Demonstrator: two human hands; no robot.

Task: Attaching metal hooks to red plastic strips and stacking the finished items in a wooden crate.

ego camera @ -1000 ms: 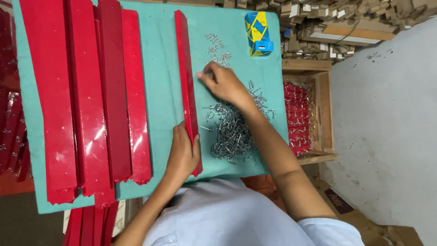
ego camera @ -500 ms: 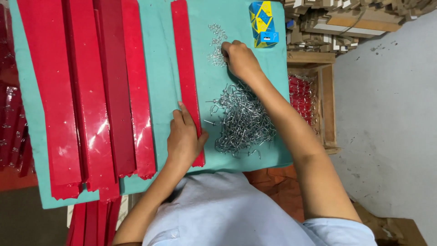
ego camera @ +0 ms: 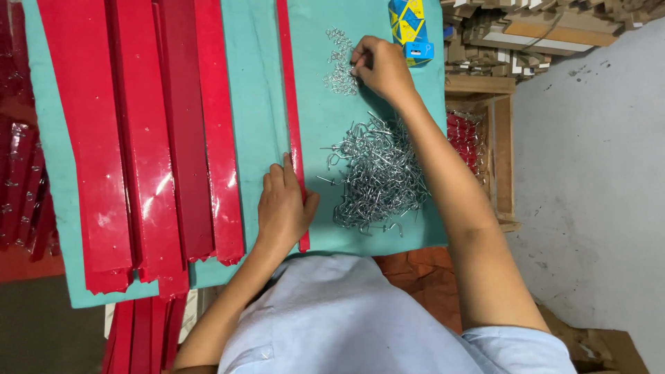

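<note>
On the teal-covered counter (ego camera: 263,104) we see wide red strips (ego camera: 138,138) stacked at the left; beside them our left hand (ego camera: 282,206) lies flat and unclenched, pressing a narrow red strip (ego camera: 289,90). Just right sits a big heap of metal hooks (ego camera: 377,173), and our right hand (ego camera: 379,68) pinches at a smaller hook cluster (ego camera: 339,66) near a blue-yellow box (ego camera: 410,24).

I see a narrow red strip (ego camera: 291,104) lying flat and lengthwise on the teal table (ego camera: 256,90). Beside it lie a small scatter of silver hooks (ego camera: 339,66) and a big tangled hook pile (ego camera: 377,173).
</note>
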